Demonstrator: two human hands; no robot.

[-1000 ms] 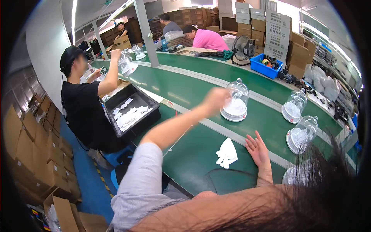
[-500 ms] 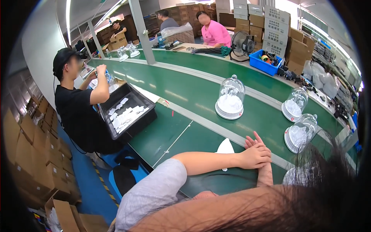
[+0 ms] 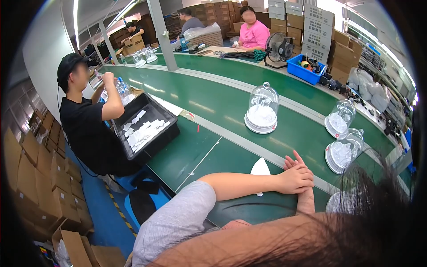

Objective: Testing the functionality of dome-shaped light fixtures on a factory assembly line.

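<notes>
My left hand (image 3: 295, 179) lies across my right wrist, its fingers wrapped over it. Beyond it, my right hand (image 3: 291, 161) shows its fingers stretched out, with nothing in them. Both rest over the near edge of the green conveyor. Behind my left forearm, a flat white piece (image 3: 260, 167) lies on the green tabletop, partly covered by the arm. The nearest clear domes with white round bases stand on the belt: one dome (image 3: 262, 109) ahead, another dome (image 3: 342, 151) to the right and a third dome (image 3: 340, 118) behind that. Hair hides part of the lower right.
At left, a co-worker in black (image 3: 82, 120) handles something beside a black tray (image 3: 175, 129) of white pieces. Across the belt sit a person in pink (image 3: 253, 35), a fan (image 3: 279, 47) and a blue bin (image 3: 306, 73). Cardboard boxes (image 3: 38, 178) line the left floor.
The domes on the belt have shifted slightly left. The person in pink has moved right and sits more upright. The co-worker in black has shifted a little left. My hands stay in place.
</notes>
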